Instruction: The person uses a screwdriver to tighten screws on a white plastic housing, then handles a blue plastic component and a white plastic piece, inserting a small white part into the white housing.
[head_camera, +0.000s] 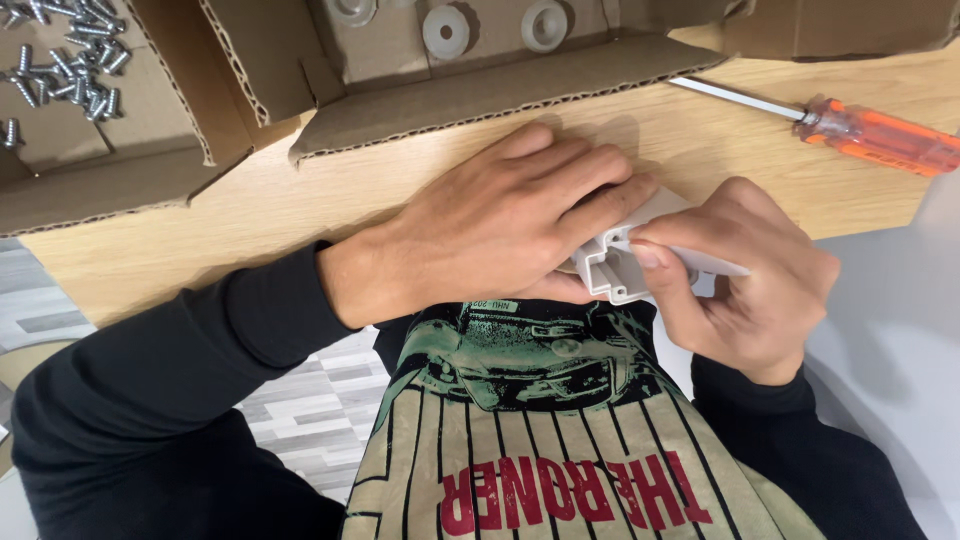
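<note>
A light grey plastic part (622, 262) with a hollow square end lies at the near edge of a wooden table (300, 200). My left hand (490, 225) lies flat over it, fingers wrapped across its top. My right hand (745, 275) pinches the part's right side, thumb pressed on the hollow end, fingers curled under a thin flat flange. Most of the part is hidden beneath both hands.
An orange-handled screwdriver (880, 135) lies at the right on the table. Open cardboard boxes stand behind: one (500, 90) holds round white plastic washers (446, 30), another at the left holds several loose screws (70, 60). Grey-patterned floor shows below the table edge.
</note>
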